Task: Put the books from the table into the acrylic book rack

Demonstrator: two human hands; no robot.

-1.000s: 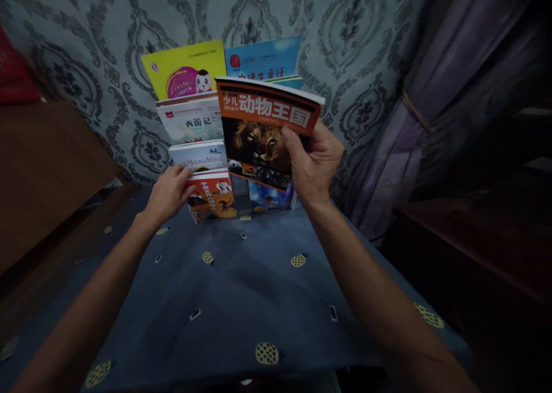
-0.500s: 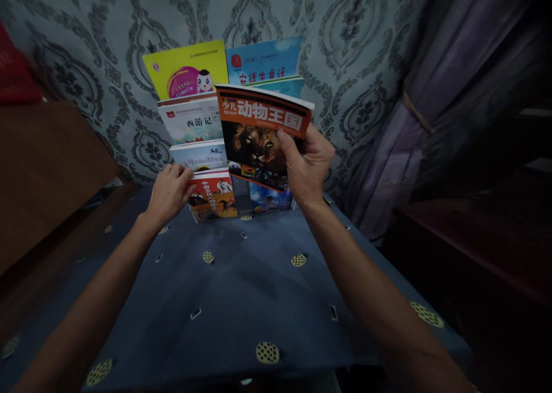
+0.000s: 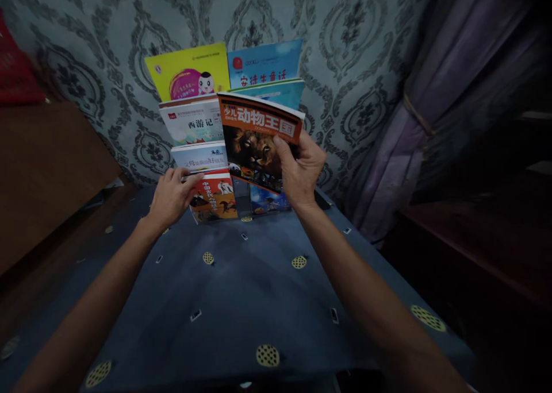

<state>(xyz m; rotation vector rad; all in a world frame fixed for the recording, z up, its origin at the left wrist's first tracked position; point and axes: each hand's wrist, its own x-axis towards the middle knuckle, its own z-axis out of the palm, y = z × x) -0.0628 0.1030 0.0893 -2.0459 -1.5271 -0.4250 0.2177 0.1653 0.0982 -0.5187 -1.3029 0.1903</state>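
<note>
My right hand [image 3: 304, 172] pinches the lower right part of a picture book [image 3: 252, 143] with an orange-and-black cover and a lion's face. That book is held up, tilted, in front of the right column of a tiered book stand. At the stand's front left, my left hand [image 3: 175, 195] has its fingers over the top left edge of a red-orange book [image 3: 219, 200]. Behind that book rise a pale blue book [image 3: 200, 157], a white-and-green book [image 3: 194, 123] and a yellow book [image 3: 187, 65]. A blue book with a starry cover [image 3: 267, 200] shows below the lion book.
At the stand's back right are a light blue book [image 3: 265, 60] and a teal book [image 3: 288, 94]. The stand rests on a dark blue tablecloth [image 3: 241, 295] with pineapple prints, against a patterned wall [image 3: 353, 65]. A brown wooden panel [image 3: 47, 174] is left, a tied purple curtain [image 3: 388, 169] right.
My right hand has brought the lion book slightly down and left, uncovering more of the teal book behind. My left hand's fingers have slid a little right along the red-orange book's top edge.
</note>
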